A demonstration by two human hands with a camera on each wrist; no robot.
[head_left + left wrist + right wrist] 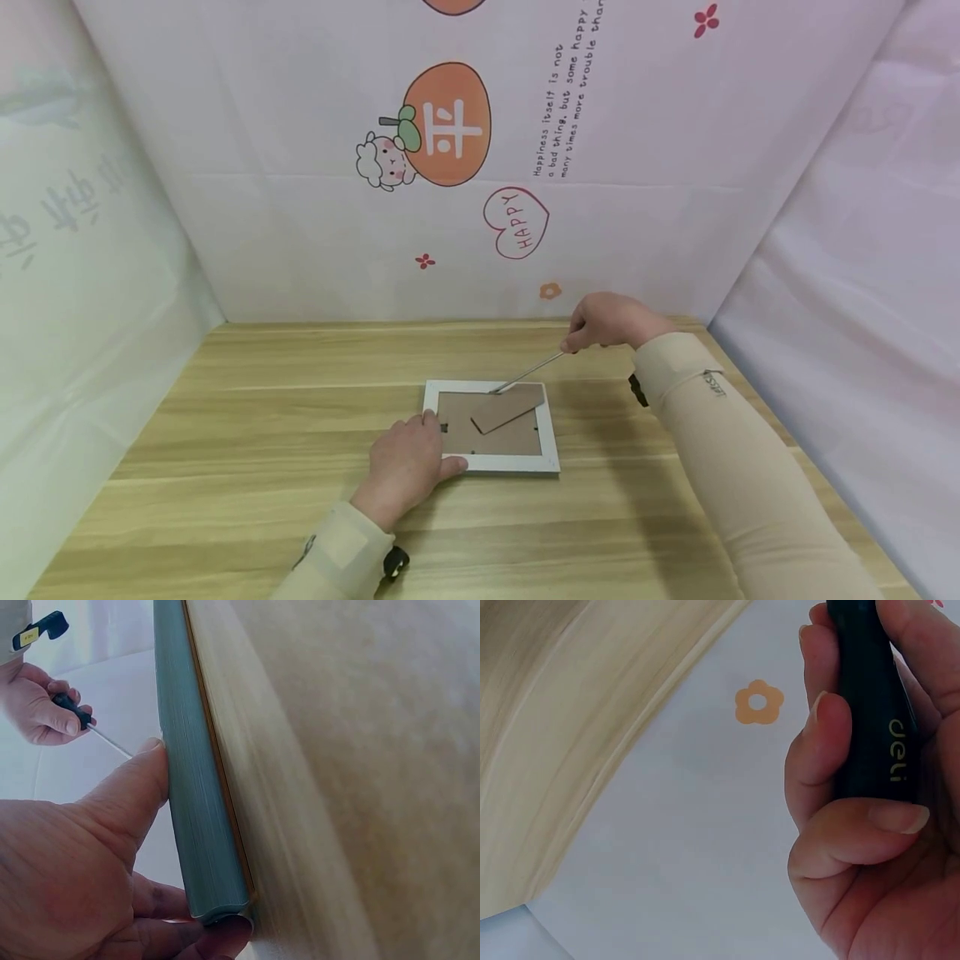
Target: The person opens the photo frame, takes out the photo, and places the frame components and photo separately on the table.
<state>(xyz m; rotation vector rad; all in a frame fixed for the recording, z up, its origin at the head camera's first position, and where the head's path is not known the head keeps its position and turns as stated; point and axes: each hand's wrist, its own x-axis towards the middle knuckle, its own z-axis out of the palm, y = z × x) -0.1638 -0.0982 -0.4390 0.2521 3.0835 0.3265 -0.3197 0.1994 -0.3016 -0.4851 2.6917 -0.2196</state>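
A white picture frame (pixel 551 446) lies face down on the table, its brown backing board (pixel 457 437) and slanted stand leg (pixel 510 406) showing. At its near left corner my left hand (pixel 408 462) grips it, thumb along the near edge and fingers at the left side. My right hand (pixel 611 319) holds a screwdriver by its dark handle (pixel 874 697), marked "deli". The thin metal shaft (pixel 528 369) slopes down leftward, its tip at the backing's far edge. Small dark tabs (pixel 444 428) sit along the backing's border; the frame's front is hidden.
The wood-grain table (pixel 262 467) extends around the frame. A white printed sheet (pixel 315 250) stands behind its far edge, with pale sheets at the left (pixel 90 292) and right (pixel 847 317). Black wrist straps (pixel 395 564) sit on both sleeves.
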